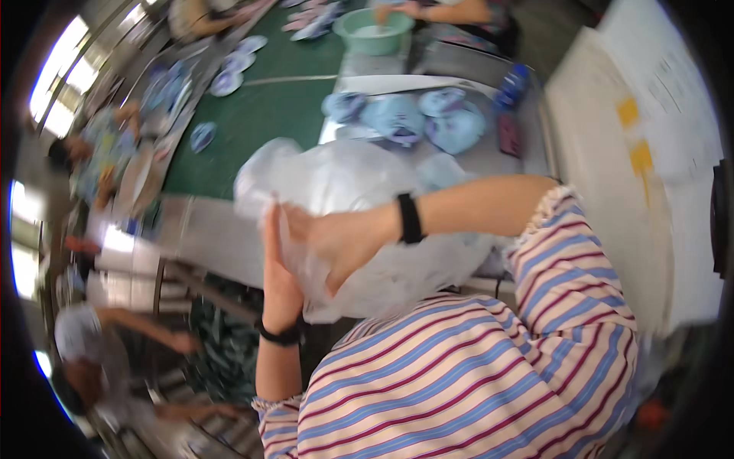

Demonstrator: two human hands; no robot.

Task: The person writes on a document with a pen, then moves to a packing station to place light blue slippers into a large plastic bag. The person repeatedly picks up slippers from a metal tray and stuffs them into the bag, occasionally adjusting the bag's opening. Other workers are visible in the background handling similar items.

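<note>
A large clear plastic bag (348, 172) billows in front of my body above the near end of the table. My right hand (340, 237), wearing a black wristband, reaches across from the right and has its fingers closed on the bag's left edge. My left hand (281, 287) stands upright against that same edge, fingers stretched out and seen edge-on. Motion smears both hands' fingertips. Just beyond the bag lie several light blue, rounded, shoe-like pieces (394, 116) with purple parts. Whether anything is inside the bag I cannot make out.
A green-topped table (287, 107) runs away from me. At its far end a person's hand reaches into a green basin (375, 34). A blue bottle (512, 84) and a dark red phone-like object (508, 136) sit at the right. More people work along the left.
</note>
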